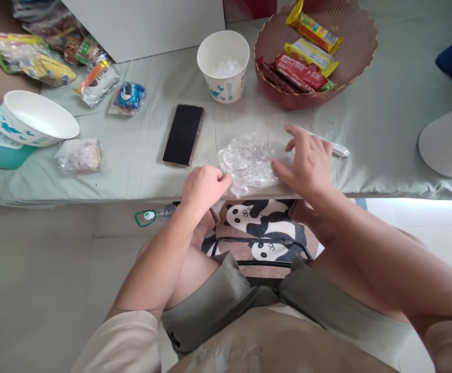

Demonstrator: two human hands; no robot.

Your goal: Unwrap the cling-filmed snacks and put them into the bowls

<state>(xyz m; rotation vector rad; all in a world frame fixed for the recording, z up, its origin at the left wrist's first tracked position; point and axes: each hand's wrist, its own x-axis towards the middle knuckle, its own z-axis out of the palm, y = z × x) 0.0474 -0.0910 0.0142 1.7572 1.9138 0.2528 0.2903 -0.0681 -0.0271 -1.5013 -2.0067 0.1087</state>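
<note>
A crumpled sheet of clear plastic wrap [249, 160] lies at the near edge of a table covered with a pale green cloth [384, 129]. My left hand [204, 187] is curled closed at the wrap's left edge, pinching it. My right hand [307, 163] rests on the wrap's right side with fingers spread and flat. A white pen-like object [336, 149] lies just beyond my right hand's fingertips.
A black phone [183, 134] lies left of the wrap. Behind stand a white paper cup [223, 65] and a red bowl of snack bars [315, 52]. A white paper bowl [35, 119], a wrapped snack [80, 155] and loose snack packets [101, 83] sit left. Another white container [451, 140] stands right.
</note>
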